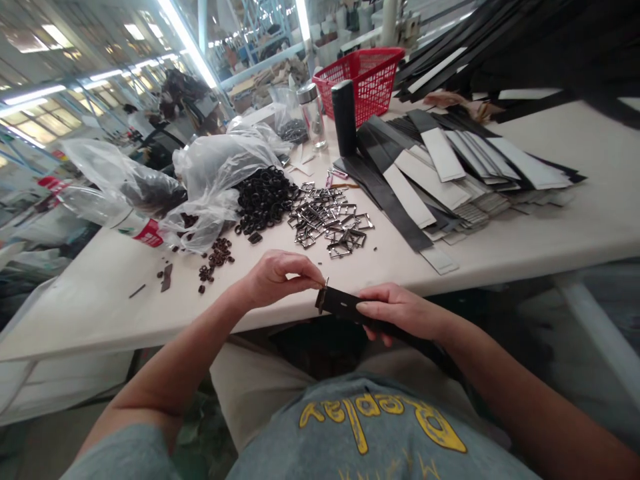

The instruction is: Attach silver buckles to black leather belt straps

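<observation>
My right hand (400, 312) is closed around a black belt strap (345, 304), thumb on top, with a small slot showing near its end. At that end sits a metal buckle (323, 298). My left hand (285, 277) pinches the buckle between thumb and fingertips. Just beyond the hands lies a heap of loose metal buckles (330, 220) on the table. Left of it is a pile of black loops (265, 200), and nearer me are small brown loops (215, 261).
Clear plastic bags (220, 167) and a plastic bottle (120, 217) lie at the left. Stacked belt straps (450, 173) cover the right side. A red basket (367, 80), a black cylinder (345, 120) and a clear flask (312, 117) stand behind. The table edge (280, 312) runs under my hands.
</observation>
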Demonstrator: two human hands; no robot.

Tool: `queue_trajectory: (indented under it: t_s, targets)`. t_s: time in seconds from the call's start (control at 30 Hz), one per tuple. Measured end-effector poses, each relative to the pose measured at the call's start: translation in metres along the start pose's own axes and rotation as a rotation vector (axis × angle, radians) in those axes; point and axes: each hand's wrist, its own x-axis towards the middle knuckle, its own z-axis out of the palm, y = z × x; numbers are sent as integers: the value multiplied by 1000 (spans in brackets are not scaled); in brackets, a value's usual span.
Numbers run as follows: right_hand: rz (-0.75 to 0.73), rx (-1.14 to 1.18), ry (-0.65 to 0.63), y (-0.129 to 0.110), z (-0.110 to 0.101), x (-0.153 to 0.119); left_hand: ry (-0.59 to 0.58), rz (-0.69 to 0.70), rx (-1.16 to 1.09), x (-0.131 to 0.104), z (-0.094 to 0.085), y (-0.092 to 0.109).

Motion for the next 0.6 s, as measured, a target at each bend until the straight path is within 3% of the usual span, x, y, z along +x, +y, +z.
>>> queue_trajectory:
  t_s: [0.13, 0.23, 0.43, 0.6]
  targets:
    - [-30, 83, -36, 8, 1, 2, -137, 7, -62, 10, 8, 5]
    - [-113, 93, 53, 12, 7, 5, -104, 63, -87, 13, 21, 3]
    - [-308, -67, 397, 14, 21, 5, 244, -58, -220, 6, 56, -12]
    - [-361, -230, 539, 19, 27, 4, 487, -261, -532, 1, 90, -19]
